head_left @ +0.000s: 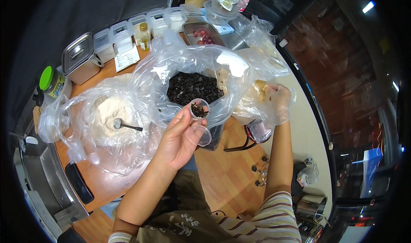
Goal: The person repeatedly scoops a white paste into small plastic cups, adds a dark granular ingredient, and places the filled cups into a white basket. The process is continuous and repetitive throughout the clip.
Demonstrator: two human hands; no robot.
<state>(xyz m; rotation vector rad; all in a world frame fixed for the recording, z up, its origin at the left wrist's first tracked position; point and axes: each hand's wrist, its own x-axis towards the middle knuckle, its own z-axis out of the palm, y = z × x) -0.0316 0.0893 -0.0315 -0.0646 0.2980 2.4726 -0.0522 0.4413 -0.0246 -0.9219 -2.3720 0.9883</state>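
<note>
Clear cup (pixel 204 103) of dark flakes (pixel 198 111) gripped in left hand (pixel 177 142), hold of right hand (pixel 280 99) unclear

Middle bag (pixel 147 82): on the table (pixel 98 184); flakes (pixel 190 89) in it; tray (pixel 212 28) behind it, grapes (pixel 205 38) in the tray;
Left bag (pixel 94 151): left of the middle bag; powder (pixel 109 110) in it, spoon (pixel 130 126) in the powder;
Right bag (pixel 246 104): right of the middle bag; right hand (pixel 279 101) at its far side;
Left hand (pixel 176 142): at the middle bag's near rim; cup (pixel 207 105) in its fingers, more flakes inside; lid (pixel 203 136) just nearer;
Back row: boxes (pixel 122 35); bottle (pixel 144 40) and note (pixel 127 60) before them;
Left end: tin (pixel 81 61) left of the boxes, jar (pixel 52 82) beyond;
Near left: phone (pixel 79 183) on the table beside the sink (pixel 40 142)
</note>
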